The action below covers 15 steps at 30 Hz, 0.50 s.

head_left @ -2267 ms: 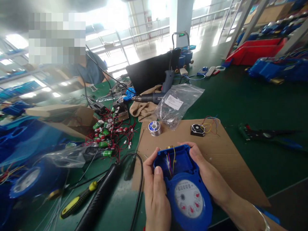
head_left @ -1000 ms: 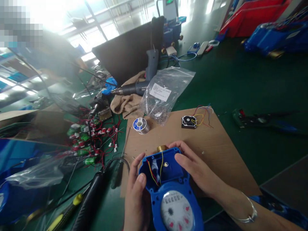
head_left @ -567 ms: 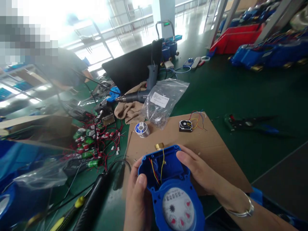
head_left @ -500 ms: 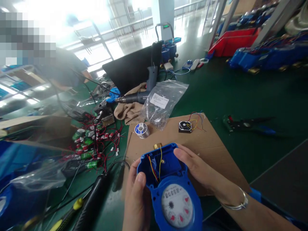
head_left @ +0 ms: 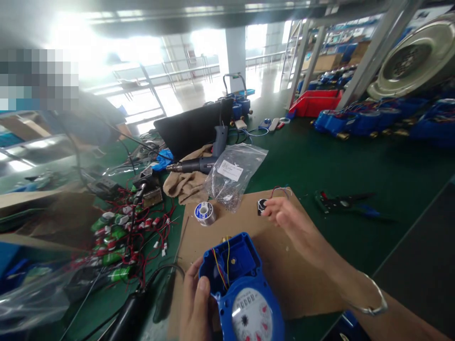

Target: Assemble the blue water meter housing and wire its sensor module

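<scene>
My left hand (head_left: 199, 296) is wrapped round the left side of a blue water meter (head_left: 220, 310). The meter's upper compartment is uncovered, with red and yellow wires inside and a brass fitting (head_left: 226, 239) at its far end. Its round white dial (head_left: 251, 315) faces up. My right hand (head_left: 284, 215) reaches over a brown cardboard sheet (head_left: 298, 284), its fingertips closed at the right edge of a small black-and-white module (head_left: 261, 206). The fingers cover part of that module. Thin coloured wires (head_left: 280, 190) come out behind it.
A solder spool (head_left: 204, 213), a clear plastic bag (head_left: 231, 173) and a heat gun (head_left: 199, 164) lie beyond the meter. Wire strippers (head_left: 341, 202) are to the right. Batteries with red leads (head_left: 115, 237) crowd the left. Blue meters (head_left: 341, 124) stand at the back right.
My right hand has let go of the water meter and moved forward to the small module. My left hand still holds the meter. The view has tilted up.
</scene>
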Each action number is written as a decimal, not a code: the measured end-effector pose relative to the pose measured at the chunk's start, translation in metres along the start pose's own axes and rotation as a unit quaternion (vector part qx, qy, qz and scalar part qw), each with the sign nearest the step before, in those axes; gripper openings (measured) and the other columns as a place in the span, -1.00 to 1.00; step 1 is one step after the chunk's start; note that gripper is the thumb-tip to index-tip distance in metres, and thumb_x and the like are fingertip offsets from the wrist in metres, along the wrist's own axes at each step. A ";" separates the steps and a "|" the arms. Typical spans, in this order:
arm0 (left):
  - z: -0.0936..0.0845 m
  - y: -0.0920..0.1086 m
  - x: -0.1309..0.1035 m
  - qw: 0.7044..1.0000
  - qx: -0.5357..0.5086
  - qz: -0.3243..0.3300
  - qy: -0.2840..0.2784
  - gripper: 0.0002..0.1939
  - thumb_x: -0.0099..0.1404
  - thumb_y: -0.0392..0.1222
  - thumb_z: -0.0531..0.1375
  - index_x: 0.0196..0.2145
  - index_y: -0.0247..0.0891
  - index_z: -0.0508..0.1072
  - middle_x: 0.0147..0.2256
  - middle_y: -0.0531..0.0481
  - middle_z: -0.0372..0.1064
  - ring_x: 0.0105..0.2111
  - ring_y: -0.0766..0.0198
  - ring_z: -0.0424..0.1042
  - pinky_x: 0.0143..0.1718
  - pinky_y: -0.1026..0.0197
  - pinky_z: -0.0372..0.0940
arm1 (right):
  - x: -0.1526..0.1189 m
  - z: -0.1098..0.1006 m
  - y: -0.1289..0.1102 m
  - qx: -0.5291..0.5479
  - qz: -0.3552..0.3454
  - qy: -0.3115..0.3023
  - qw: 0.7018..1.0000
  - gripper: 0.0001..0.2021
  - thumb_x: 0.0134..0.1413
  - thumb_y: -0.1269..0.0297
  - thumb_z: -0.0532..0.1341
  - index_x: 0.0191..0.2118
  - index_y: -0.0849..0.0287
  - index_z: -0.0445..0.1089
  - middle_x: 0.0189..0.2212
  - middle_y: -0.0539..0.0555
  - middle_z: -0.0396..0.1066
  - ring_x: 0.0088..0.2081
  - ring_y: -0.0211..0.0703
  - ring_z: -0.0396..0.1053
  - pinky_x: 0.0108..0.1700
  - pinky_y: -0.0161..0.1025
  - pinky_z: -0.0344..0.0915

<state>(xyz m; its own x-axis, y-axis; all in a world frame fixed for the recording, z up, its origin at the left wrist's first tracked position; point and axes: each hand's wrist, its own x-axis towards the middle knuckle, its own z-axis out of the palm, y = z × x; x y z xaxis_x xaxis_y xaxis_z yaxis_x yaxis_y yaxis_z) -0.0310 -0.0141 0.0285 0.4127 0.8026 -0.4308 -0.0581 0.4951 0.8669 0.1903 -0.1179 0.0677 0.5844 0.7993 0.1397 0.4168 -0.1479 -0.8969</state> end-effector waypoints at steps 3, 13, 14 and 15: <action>-0.005 -0.001 0.002 0.998 0.048 0.035 0.018 -0.30 0.16 0.30 0.23 0.10 -0.20 0.27 -0.04 -0.18 0.43 -0.15 0.02 0.49 -0.12 0.05 0.39 | 0.026 -0.027 0.015 -0.229 -0.083 0.075 0.967 -0.54 0.20 0.04 0.18 0.12 0.13 0.15 0.05 0.19 0.35 0.10 0.06 0.27 0.12 0.05 0.22; -0.017 0.011 -0.002 0.960 0.102 0.233 0.116 -0.39 0.18 0.28 0.22 0.01 -0.18 0.28 0.07 -0.14 0.32 0.01 0.10 0.38 -0.01 0.15 0.29 | 0.049 -0.035 0.041 -0.353 -0.167 -0.003 0.921 -0.65 -0.21 0.32 0.42 -0.22 0.12 0.38 -0.08 0.11 0.44 0.16 0.25 0.21 0.24 0.36 -0.17; -0.018 0.018 -0.007 0.950 0.106 0.268 0.124 -0.41 0.18 0.26 0.24 0.01 -0.17 0.30 0.06 -0.11 0.34 0.00 0.14 0.38 -0.01 0.20 0.29 | 0.043 -0.038 0.030 -0.352 -0.182 0.001 0.918 -0.65 -0.19 0.32 0.41 -0.20 0.09 0.37 -0.05 0.07 0.43 0.19 0.20 0.19 0.27 0.32 -0.22; -0.017 0.026 -0.012 0.937 0.115 0.304 0.125 -0.43 0.18 0.23 0.27 0.00 -0.17 0.32 0.05 -0.09 0.35 0.01 0.16 0.38 -0.01 0.24 0.29 | 0.035 -0.042 0.016 -0.351 -0.203 0.007 0.914 -0.66 -0.16 0.34 0.39 -0.19 0.07 0.36 -0.02 0.04 0.41 0.21 0.15 0.15 0.30 0.28 -0.27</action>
<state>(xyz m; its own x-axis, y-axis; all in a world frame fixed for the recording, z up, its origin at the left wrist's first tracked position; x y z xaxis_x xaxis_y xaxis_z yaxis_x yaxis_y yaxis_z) -0.0532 -0.0053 0.0519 0.1385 0.9805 0.1396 -0.0042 -0.1404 0.9901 0.2469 -0.1165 0.0753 0.2887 0.8649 0.4106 0.9426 -0.1818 -0.2800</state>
